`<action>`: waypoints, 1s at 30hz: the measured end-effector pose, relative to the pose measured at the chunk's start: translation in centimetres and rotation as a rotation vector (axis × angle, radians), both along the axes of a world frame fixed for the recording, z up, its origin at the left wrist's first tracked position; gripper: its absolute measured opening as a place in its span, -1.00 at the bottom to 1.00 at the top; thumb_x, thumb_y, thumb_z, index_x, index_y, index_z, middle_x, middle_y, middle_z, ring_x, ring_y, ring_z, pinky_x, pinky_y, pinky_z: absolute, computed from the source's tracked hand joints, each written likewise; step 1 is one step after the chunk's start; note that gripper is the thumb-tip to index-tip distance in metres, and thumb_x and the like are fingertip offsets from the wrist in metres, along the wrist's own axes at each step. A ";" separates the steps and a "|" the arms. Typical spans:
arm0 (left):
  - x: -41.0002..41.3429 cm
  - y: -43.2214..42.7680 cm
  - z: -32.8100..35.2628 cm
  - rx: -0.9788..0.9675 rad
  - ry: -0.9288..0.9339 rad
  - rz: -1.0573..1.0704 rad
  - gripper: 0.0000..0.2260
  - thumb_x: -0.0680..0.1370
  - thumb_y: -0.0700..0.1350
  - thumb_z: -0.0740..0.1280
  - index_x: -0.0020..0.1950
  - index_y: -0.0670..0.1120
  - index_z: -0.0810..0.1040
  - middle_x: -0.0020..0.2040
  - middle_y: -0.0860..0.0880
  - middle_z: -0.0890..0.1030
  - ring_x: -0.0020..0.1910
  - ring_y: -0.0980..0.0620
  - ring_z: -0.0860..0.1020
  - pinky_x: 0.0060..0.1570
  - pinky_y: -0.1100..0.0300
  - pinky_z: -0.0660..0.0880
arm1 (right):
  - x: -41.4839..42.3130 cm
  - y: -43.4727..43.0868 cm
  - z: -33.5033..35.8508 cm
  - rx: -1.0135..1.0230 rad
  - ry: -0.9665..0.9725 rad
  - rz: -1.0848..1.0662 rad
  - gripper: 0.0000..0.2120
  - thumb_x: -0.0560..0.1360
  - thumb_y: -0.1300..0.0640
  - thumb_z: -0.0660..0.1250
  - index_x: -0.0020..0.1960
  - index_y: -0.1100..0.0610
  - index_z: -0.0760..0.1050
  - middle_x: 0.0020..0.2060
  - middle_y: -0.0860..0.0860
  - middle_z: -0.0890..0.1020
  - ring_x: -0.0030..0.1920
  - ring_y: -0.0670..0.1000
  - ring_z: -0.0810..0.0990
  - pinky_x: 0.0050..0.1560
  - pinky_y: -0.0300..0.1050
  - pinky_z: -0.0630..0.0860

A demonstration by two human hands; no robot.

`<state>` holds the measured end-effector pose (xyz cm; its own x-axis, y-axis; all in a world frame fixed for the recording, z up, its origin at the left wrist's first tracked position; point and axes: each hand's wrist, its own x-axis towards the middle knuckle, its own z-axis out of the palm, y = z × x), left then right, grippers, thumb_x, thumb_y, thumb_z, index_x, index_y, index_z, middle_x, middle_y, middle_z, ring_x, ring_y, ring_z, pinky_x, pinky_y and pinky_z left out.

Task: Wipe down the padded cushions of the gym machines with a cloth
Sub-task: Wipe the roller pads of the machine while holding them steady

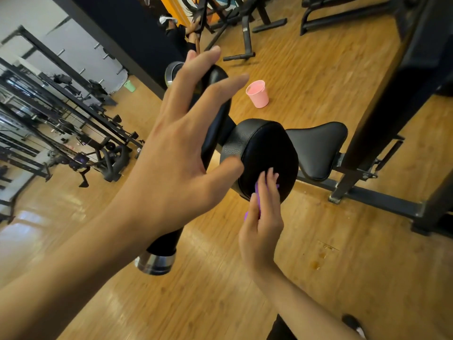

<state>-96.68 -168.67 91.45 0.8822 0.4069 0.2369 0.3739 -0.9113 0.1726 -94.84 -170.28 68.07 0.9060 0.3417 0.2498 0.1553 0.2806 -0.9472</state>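
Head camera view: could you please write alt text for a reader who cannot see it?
A right hand presses a purple cloth against a round black padded cushion. The left hand, fingers spread, rests its thumb on the cushion's edge; a pink bin stands on the wooden floor behind.

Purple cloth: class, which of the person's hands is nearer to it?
Right. The right hand holds the purple cloth against the round black cushion; the left hand is apart from it, fingers spread, up and to the left, thumb at the cushion's edge.
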 end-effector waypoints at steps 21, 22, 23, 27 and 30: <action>1.2 0.1 -0.1 0.008 -0.010 -0.014 -0.34 0.45 -0.10 0.39 0.56 -0.02 0.37 0.66 -0.04 0.12 0.69 -0.08 0.01 0.53 -0.24 0.26 | 4.3 3.4 1.3 0.122 -0.683 -0.095 -0.52 0.58 0.43 0.37 0.46 0.28 0.38 0.43 0.21 0.48 0.53 0.24 0.34 0.52 0.21 0.30; 1.2 0.1 -0.2 0.007 -0.009 -0.011 -0.33 0.44 -0.10 0.40 0.56 -0.03 0.37 0.66 -0.04 0.12 0.69 -0.07 -0.01 0.54 -0.24 0.26 | 4.1 3.3 -0.7 0.111 -0.697 -0.103 -0.54 0.60 0.41 0.35 0.47 0.27 0.38 0.44 0.19 0.46 0.54 0.22 0.33 0.51 0.22 0.31; 1.3 0.2 -0.2 0.006 -0.010 -0.008 -0.32 0.43 -0.11 0.40 0.56 -0.03 0.37 0.66 -0.04 0.12 0.69 -0.06 -0.03 0.54 -0.24 0.25 | 4.0 3.0 -2.8 0.094 -0.696 -0.096 -0.55 0.61 0.40 0.32 0.48 0.27 0.36 0.46 0.17 0.41 0.55 0.21 0.30 0.49 0.25 0.33; 1.6 0.2 -0.2 0.006 -0.018 0.000 -0.30 0.40 -0.13 0.41 0.56 -0.06 0.38 0.66 -0.06 0.13 0.69 -0.06 -0.01 0.55 -0.22 0.23 | 4.2 1.3 -7.6 0.004 -0.544 -0.017 -0.42 0.69 0.35 0.17 0.64 0.11 0.10 0.57 0.22 0.20 0.61 0.22 0.17 0.34 0.37 0.45; 1.8 0.0 -0.2 0.011 -0.017 -0.006 -0.31 0.41 -0.12 0.40 0.56 -0.09 0.37 0.65 -0.09 0.14 0.68 -0.10 0.03 0.54 -0.22 0.25 | 5.8 1.6 -3.8 0.131 -0.511 -0.036 -0.41 0.71 0.30 0.13 0.67 0.06 0.01 0.51 0.36 0.23 0.59 0.26 0.19 0.39 0.31 0.45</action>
<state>-94.87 -168.69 91.25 0.8804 0.3992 0.2561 0.3659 -0.9152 0.1689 -88.99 -168.66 64.30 0.6682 0.2490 0.7011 0.5997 0.3774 -0.7056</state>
